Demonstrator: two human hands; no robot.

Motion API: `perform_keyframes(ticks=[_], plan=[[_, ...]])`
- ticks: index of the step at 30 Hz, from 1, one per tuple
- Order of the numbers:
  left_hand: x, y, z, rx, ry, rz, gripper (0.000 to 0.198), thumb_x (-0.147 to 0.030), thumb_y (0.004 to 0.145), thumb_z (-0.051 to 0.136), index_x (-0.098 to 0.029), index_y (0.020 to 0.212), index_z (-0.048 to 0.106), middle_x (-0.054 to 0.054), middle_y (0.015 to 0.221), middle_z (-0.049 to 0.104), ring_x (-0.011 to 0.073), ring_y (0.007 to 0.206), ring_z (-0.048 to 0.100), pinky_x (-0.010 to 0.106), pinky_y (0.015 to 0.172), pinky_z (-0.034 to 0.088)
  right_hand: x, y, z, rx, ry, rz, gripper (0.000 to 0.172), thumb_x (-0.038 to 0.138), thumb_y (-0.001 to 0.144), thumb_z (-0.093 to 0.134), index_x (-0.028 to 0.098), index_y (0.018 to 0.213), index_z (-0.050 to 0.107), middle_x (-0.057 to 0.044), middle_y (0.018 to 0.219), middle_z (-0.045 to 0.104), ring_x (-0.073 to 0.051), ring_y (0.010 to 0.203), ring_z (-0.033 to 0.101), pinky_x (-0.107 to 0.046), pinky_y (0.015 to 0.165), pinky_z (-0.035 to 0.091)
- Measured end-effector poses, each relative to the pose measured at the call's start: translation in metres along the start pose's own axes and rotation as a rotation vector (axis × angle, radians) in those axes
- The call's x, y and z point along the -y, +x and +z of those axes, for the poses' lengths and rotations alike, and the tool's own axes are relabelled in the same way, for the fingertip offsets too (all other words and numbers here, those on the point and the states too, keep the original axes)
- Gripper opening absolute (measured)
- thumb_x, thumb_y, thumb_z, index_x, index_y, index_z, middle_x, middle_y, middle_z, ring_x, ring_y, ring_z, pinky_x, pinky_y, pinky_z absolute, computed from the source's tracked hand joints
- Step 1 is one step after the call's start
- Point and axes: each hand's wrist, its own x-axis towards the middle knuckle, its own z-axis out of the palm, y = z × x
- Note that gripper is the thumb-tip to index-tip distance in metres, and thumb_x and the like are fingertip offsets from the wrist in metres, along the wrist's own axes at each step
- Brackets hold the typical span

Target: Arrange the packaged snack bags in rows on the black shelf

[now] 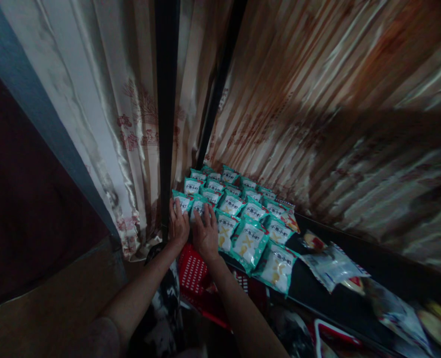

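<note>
Several teal-and-white snack packets [250,243] stand in rows on a dark shelf [313,288]. My left hand [178,226] lies with its fingers stretched against the packet at the near left corner [182,200]. Beside it, the fingers of my right hand [205,232] are spread over the front of the neighbouring packet [197,206]. Both hands touch the packets with fingers extended, and neither is wrapped around one. My thumbs are partly hidden.
A red plastic basket [192,271] sits below the shelf, under my forearms. Clear bags [334,266] and round packaged items lie farther right on the shelf. Pleated curtains [280,99] hang behind and at left, with a dark post [166,114] by the corner.
</note>
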Motion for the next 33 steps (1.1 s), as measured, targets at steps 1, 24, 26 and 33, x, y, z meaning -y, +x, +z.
perform_keyframes(ticks=[1,24,26,33], plan=[[-0.001,0.001,0.0,-0.002,0.022,-0.005,0.055,-0.029,0.095,0.036,-0.016,0.147,0.023,0.019,0.152,0.023,0.0295,0.139,0.03,0.045,0.106,0.04,-0.002,-0.001,0.0,-0.002,0.002,-0.011,0.043,0.012,0.088,0.047,0.016,0.13,0.051,-0.015,0.155,0.022,-0.029,0.144,0.013,-0.05,0.106,0.036],[-0.009,-0.005,-0.003,-0.051,0.208,0.33,0.052,-0.031,0.095,0.034,-0.009,0.142,0.032,0.019,0.151,0.029,0.0276,0.144,0.016,0.052,0.115,0.021,-0.007,-0.012,-0.012,-0.014,0.022,-0.039,0.044,0.013,0.089,0.049,0.02,0.133,0.05,-0.014,0.154,0.025,-0.028,0.144,0.012,-0.05,0.106,0.034],[-0.009,-0.01,-0.004,-0.052,0.214,0.386,0.05,-0.03,0.095,0.035,-0.01,0.142,0.034,0.018,0.151,0.029,0.028,0.144,0.015,0.053,0.115,0.021,-0.009,-0.012,-0.013,-0.035,0.058,-0.044,0.044,0.014,0.09,0.047,0.02,0.134,0.047,-0.014,0.154,0.025,-0.028,0.145,0.012,-0.05,0.106,0.036],[-0.015,-0.034,-0.01,-0.025,0.199,0.644,0.046,-0.022,0.095,0.037,-0.012,0.139,0.038,0.017,0.147,0.038,0.0266,0.143,0.018,0.05,0.114,0.024,-0.018,-0.019,-0.027,-0.142,0.067,0.069,0.053,0.013,0.089,0.043,0.02,0.141,0.036,-0.014,0.154,0.022,-0.029,0.143,0.018,-0.055,0.105,0.036]])
